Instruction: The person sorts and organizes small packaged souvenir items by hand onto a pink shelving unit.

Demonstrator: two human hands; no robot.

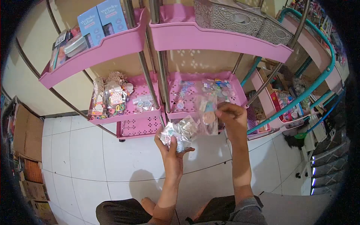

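My left hand [173,152] is closed around several small clear plastic packets [180,131], crinkled and shiny, with pale contents I cannot make out. To its right, my right hand [233,117] pinches a clear plastic packet [207,119] that hangs upright and shows a round peach-coloured piece inside. Both hands are in front of the right pink cart's lower tray [236,88], where small packaged trinkets [221,88] lie. The held packets hide part of this tray's front edge.
A left pink cart tray [138,80] carries packaged hair ties [118,108]. Blue Wonder Glue boxes [101,22] and silver baskets [232,18] stand on upper tiers. Metal poles [148,75] rise near my hands. A teal-framed rack [330,48] is at right, cardboard boxes [28,131] at left.
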